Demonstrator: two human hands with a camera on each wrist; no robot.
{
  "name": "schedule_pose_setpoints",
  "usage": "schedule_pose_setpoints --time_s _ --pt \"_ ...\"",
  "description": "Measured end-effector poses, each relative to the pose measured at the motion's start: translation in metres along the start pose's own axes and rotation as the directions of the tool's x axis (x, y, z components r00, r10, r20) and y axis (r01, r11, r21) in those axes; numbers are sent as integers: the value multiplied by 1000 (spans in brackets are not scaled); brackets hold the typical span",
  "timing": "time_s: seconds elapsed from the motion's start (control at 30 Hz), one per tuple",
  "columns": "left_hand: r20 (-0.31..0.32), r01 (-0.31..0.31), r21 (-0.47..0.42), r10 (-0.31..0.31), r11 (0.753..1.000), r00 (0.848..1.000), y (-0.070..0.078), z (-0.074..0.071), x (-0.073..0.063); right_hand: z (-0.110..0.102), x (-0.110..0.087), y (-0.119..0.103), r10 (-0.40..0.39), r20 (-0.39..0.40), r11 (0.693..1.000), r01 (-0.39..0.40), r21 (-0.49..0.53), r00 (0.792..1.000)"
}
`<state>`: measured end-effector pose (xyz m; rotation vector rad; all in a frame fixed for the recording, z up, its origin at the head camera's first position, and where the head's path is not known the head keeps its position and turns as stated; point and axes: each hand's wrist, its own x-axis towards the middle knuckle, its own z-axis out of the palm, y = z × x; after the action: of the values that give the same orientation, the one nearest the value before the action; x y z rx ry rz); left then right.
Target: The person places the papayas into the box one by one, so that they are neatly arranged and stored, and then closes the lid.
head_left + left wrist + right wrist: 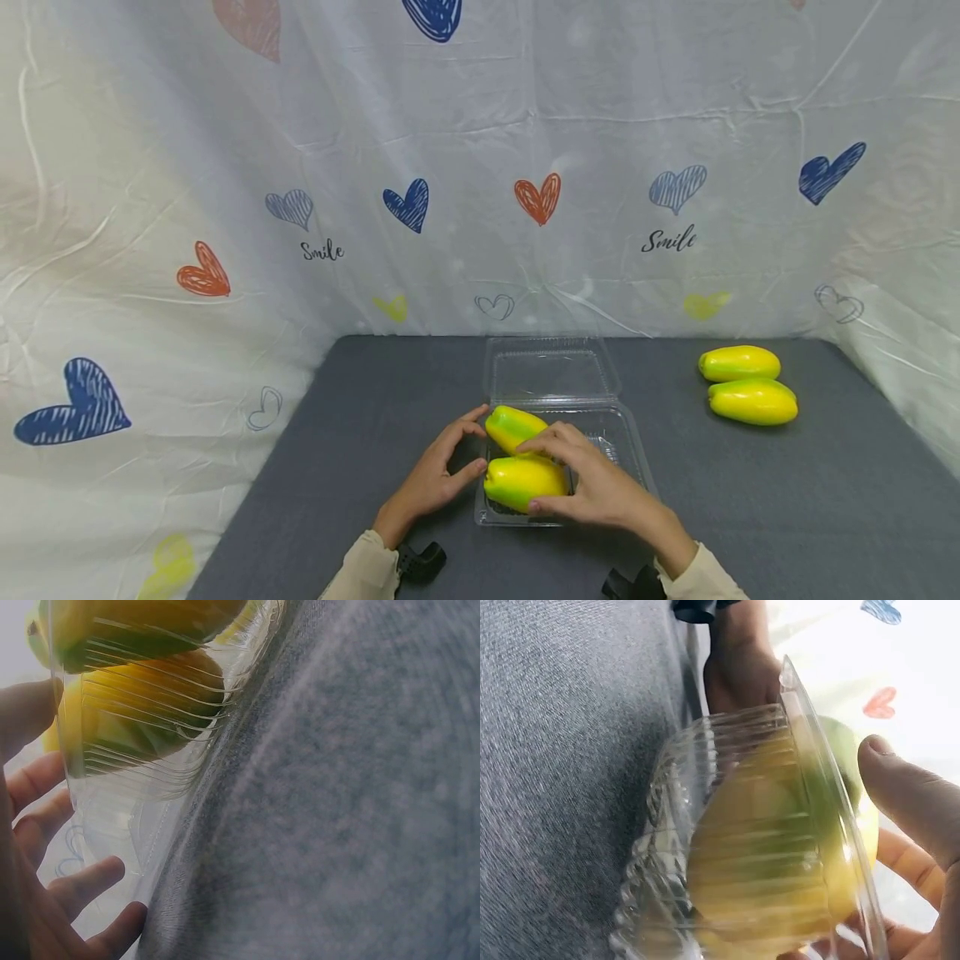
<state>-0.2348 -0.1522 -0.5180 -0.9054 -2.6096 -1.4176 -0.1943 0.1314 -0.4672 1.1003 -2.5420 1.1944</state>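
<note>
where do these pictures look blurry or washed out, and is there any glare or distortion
Head view: fairly sharp, faint glare off the clear lid; left wrist view: gray cloth soft and streaky, upper left corner washed out; right wrist view: backdrop blown nearly white, ribbed container distorting the fruit inside.

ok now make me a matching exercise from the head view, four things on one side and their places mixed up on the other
Things
1. left hand
2. right hand
3. clear lid
4. fruit pair outside the container

Places
A. open, at the container's far side
B. on the grey surface, well to the container's right
C. beside the container's left edge
D. at the right end of the nearer fruit inside the container

Pairs: 1-C, 2-D, 3-A, 4-B
</note>
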Motion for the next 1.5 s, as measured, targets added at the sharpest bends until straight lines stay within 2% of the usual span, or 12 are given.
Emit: schedule_pose_setpoints --time_s 0.33,0.87,1.13,1.3,1.5 --pt "3 -25 8 25 1000 1000 -2 -1 1 -16 -2 6 28 -59 999 -26 30 998" --pt "13 -58 32 57 998 998 -3 0 -1 -37 -5 17 57 -172 995 -69 -67 983" --pt "1 -20 -3 20 1000 1000 -1 -1 0 -48 -6 24 68 -212 990 -92 -104 975" --pt "0 -11 5 11 1000 1000 -2 0 0 -63 -16 35 101 -262 980 -141 -140 960" --pt "5 -29 3 29 1000 1000 -4 0 0 -87 -33 53 121 -372 960 -203 -191 921"
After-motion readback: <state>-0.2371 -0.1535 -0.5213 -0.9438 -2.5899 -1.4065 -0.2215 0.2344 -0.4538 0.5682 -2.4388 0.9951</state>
